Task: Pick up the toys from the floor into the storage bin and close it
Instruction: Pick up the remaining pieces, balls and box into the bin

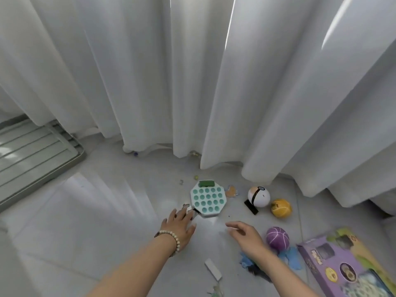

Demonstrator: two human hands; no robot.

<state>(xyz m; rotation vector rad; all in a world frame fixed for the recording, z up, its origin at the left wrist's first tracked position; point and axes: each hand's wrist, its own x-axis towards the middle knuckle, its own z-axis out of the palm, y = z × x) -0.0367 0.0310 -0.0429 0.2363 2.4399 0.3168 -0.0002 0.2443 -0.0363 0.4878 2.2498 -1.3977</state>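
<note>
Judging by the floor, the task is barely begun: every toy in sight lies loose and none is stowed. The left hand [181,224] reaches forward with fingers spread, their tips at the lower-left edge of the pop toy [208,199], a teal-and-white octagon lying flat on the tiles near the curtain [150,82]. Whether the tips touch it I cannot tell, and the hand grips nothing. The right hand [246,232] hovers near it, fingers loosely straight and a little apart, also holding nothing. To the right of the pop toy a white ball [258,196] with a black band sits just beside a yellow ball [281,208], and a purple ball [277,237] rests nearer, close to the right wrist, on a blue scrap [293,256]. A small orange piece [231,191] lies between the pop toy and the white ball, and a white card [213,269] lies between the forearms. As for containers, the only one visible is a purple box [347,264] at the lower right, lying flat; its windows show dark shapes too blurred to name. The bin itself is not in view. A grey slatted frame [32,155] lies at the left, and I cannot tell if it belongs to the bin. So all the gathering, and the closing, is left to do.
</note>
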